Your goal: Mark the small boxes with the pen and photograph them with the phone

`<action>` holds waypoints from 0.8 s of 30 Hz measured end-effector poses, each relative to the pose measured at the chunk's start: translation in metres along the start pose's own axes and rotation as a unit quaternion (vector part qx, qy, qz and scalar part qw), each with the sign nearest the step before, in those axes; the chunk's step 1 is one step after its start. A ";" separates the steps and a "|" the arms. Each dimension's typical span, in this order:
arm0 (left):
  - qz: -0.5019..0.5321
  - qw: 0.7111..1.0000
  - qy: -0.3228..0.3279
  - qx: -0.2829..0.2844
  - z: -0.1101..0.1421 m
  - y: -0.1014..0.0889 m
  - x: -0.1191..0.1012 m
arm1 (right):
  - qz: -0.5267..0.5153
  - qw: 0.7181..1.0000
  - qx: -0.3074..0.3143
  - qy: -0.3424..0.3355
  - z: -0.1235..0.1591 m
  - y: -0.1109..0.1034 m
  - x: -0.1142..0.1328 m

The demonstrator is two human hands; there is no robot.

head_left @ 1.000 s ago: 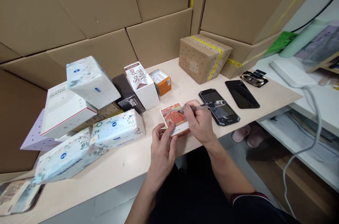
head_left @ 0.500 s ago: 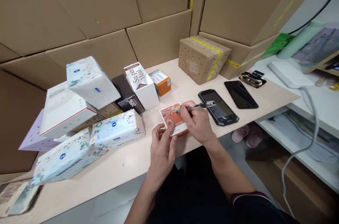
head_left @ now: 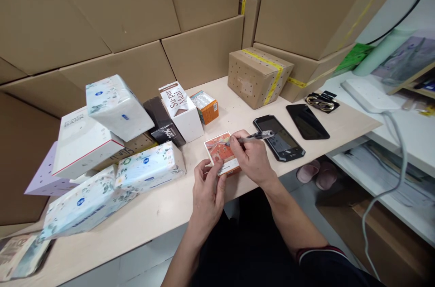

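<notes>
A small flat box with a red and orange picture (head_left: pixel 220 151) lies near the front edge of the pale table (head_left: pixel 163 214). My left hand (head_left: pixel 208 192) grips its near left corner with thumb and fingers. My right hand (head_left: pixel 252 156) holds a clear pen (head_left: pixel 255 136), its tip resting on the top of the small box. The pen's rear end points right, over a rugged black phone (head_left: pixel 278 136).
Left of the hands lie several floral tissue packs (head_left: pixel 149 165), a white box (head_left: pixel 79 143), a dark box (head_left: pixel 162 120), a white "Meal" carton (head_left: pixel 181 110) and an orange box (head_left: pixel 205 106). A taped perforated carton (head_left: pixel 258 74), a second black phone (head_left: pixel 307 121) and a gold-ringed item (head_left: pixel 322 101) lie right. Cardboard boxes wall the back.
The pen tip has shifted slightly left across the small box's top; both hands stay on the box and the view has drifted a little.
</notes>
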State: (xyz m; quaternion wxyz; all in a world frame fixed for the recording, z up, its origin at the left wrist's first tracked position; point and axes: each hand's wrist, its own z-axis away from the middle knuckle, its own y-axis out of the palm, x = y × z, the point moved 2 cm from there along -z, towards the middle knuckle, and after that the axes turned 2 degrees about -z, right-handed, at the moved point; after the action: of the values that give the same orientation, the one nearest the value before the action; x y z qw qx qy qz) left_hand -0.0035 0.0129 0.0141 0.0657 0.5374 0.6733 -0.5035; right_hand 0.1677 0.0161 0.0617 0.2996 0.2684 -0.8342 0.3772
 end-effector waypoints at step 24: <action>-0.012 0.999 -0.042 -0.024 0.000 0.000 0.000 | 0.327 0.928 0.177 0.034 0.019 -0.012 -0.046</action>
State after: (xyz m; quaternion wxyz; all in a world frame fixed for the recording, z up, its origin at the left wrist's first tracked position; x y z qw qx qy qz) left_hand -0.0032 0.0131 0.0139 0.1006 0.5063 0.6881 -0.5099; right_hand 0.2012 0.0039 0.0249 0.1355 0.0168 -0.7849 0.6044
